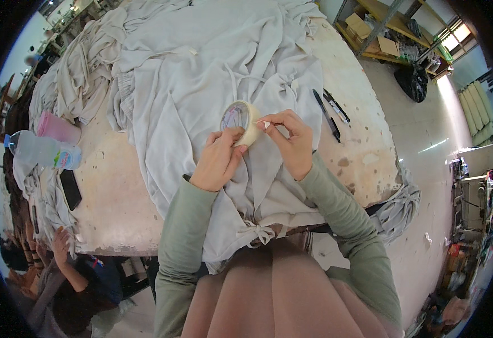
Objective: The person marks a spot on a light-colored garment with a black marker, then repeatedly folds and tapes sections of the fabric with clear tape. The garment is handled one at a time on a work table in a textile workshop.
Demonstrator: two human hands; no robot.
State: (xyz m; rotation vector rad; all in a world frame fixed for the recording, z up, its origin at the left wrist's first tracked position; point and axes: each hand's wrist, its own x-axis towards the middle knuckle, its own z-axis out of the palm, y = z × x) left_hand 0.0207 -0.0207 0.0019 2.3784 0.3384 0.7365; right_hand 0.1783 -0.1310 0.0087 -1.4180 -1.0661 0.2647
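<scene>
The left hand point(215, 162) grips a cream roll of tape point(253, 123) by its near rim, the roll tilted just ahead of the fingers. The right hand point(292, 145) — thumb and fingertips pinched together — holds a small white piece point(266, 124) beside it. Pale grey cloth point(201, 79) (rumpled) lies beneath both hands; two pens point(326, 115) rest just beyond the right hand — a phone point(71, 190) well left of the left.

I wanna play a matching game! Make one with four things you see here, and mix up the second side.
1. Tape roll
2. Phone
3. Container
4. Pens

A. Pink
B. Near the right edge of the grey cloth
C. Held in the left hand
D. Black, beside the bottle

Pairs: 1-C, 2-D, 3-A, 4-B
</scene>
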